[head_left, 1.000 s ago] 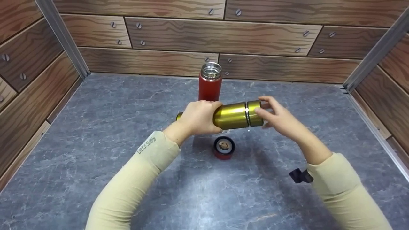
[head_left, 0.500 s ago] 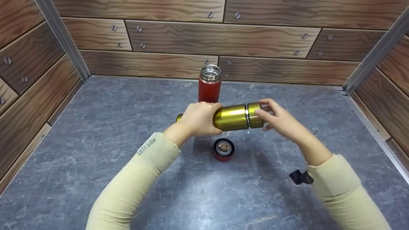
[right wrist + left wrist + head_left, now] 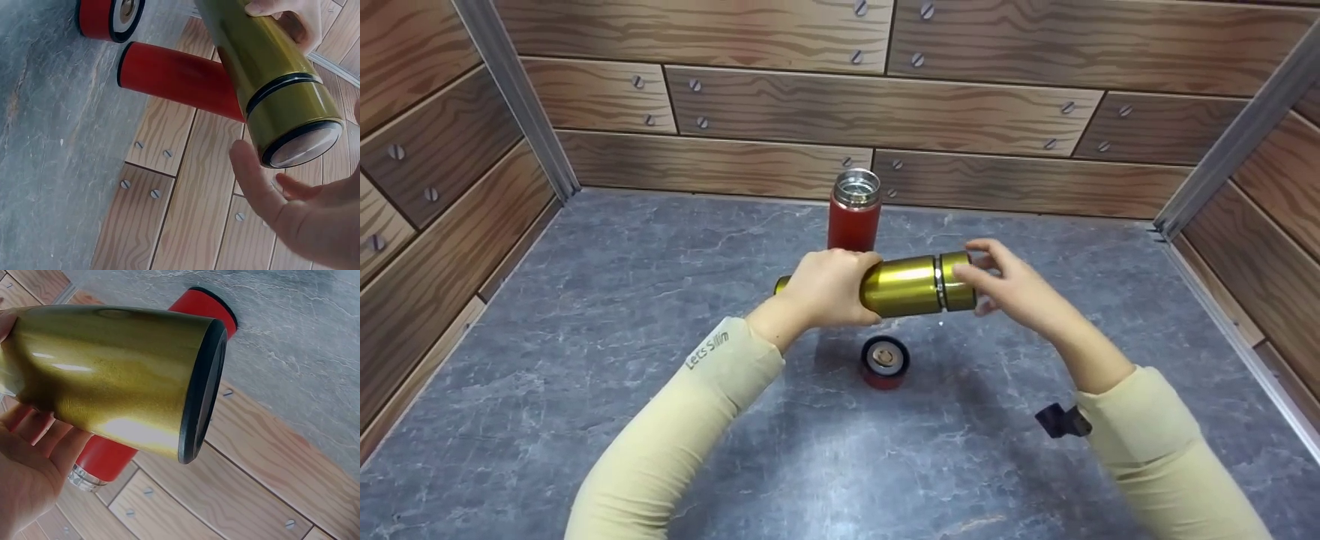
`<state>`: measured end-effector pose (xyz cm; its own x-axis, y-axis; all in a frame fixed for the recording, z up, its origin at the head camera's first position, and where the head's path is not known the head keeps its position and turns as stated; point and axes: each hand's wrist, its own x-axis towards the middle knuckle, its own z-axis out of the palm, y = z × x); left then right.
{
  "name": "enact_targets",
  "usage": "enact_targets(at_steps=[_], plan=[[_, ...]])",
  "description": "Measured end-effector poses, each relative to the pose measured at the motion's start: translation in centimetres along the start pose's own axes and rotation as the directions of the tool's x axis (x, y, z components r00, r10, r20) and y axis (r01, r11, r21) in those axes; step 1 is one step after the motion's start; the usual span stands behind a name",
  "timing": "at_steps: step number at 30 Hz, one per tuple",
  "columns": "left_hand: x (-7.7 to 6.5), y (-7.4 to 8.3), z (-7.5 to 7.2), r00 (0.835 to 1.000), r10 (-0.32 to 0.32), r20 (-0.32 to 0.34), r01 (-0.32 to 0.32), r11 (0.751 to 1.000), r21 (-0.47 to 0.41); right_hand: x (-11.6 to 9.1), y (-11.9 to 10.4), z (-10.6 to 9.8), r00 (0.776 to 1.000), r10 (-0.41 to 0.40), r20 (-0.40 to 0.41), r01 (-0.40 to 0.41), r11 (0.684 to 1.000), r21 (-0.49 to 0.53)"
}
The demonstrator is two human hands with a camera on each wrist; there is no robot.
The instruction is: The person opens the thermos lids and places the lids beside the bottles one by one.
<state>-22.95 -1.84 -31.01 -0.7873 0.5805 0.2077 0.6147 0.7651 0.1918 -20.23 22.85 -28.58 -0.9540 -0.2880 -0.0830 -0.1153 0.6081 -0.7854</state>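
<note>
My left hand grips a gold thermos flask round its body and holds it nearly level above the table. The flask's black-edged base shows in the left wrist view. At its right end sits the gold lid, with a dark and silver ring between lid and body. My right hand is spread loosely about the lid's end; in the right wrist view the thumb lies close beside the lid, not gripping it. Behind stands a red thermos flask, upright and uncapped, partly hidden.
A red lid lies on the grey marbled table in front of the gold flask, its inner side up. Wood-patterned walls with metal corner strips enclose the table's back and sides. A black clip is by the right sleeve.
The whole head view has shifted, so the scene sits lower in it. Both hands keep nearly the same place about the gold flask.
</note>
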Motion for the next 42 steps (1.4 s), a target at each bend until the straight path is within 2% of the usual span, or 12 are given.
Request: enact_targets(at_steps=[2, 8, 14, 20, 25, 33, 39, 42], plan=[[0.02, 0.15, -0.02, 1.0, 0.007, 0.007, -0.007, 1.0, -0.003, -0.04, 0.04, -0.08, 1.0, 0.025, -0.004, -0.025, 1.0, -0.002], [-0.09, 0.24, 0.05, 1.0, 0.011, 0.003, -0.011, 1.0, 0.0, -0.32, 0.21, -0.18, 0.999, -0.038, 0.001, 0.038, 0.999, -0.021], [-0.43, 0.28, 0.27, 1.0, 0.017, -0.005, -0.017, 1.0, 0.008, -0.21, 0.05, -0.13, 0.998, 0.058, 0.029, -0.058, 0.998, 0.016], [-0.5, 0.47, 0.31, 1.0, 0.017, 0.005, -0.017, 1.0, 0.015, -0.3, 0.39, -0.22, 0.997, 0.049, 0.065, -0.051, 0.998, 0.025], [-0.3, 0.8, 0.26, 1.0, 0.011, 0.011, -0.011, 1.0, 0.009, -0.44, 0.58, -0.2, 0.993, 0.093, 0.072, -0.098, 0.993, 0.066], [-0.13, 0.76, 0.18, 1.0, 0.014, 0.012, -0.014, 1.0, 0.003, -0.2, 0.73, -0.2, 0.997, -0.01, 0.08, 0.006, 0.998, 0.06], [-0.03, 0.59, 0.35, 1.0, 0.016, 0.006, -0.016, 1.0, 0.0, -0.05, 0.56, -0.26, 0.994, 0.081, 0.079, -0.087, 0.993, 0.082], [0.04, 0.56, 0.34, 1.0, 0.02, 0.016, -0.02, 1.0, -0.001, 0.15, 0.56, -0.28, 0.993, 0.082, 0.088, -0.09, 0.992, 0.093]])
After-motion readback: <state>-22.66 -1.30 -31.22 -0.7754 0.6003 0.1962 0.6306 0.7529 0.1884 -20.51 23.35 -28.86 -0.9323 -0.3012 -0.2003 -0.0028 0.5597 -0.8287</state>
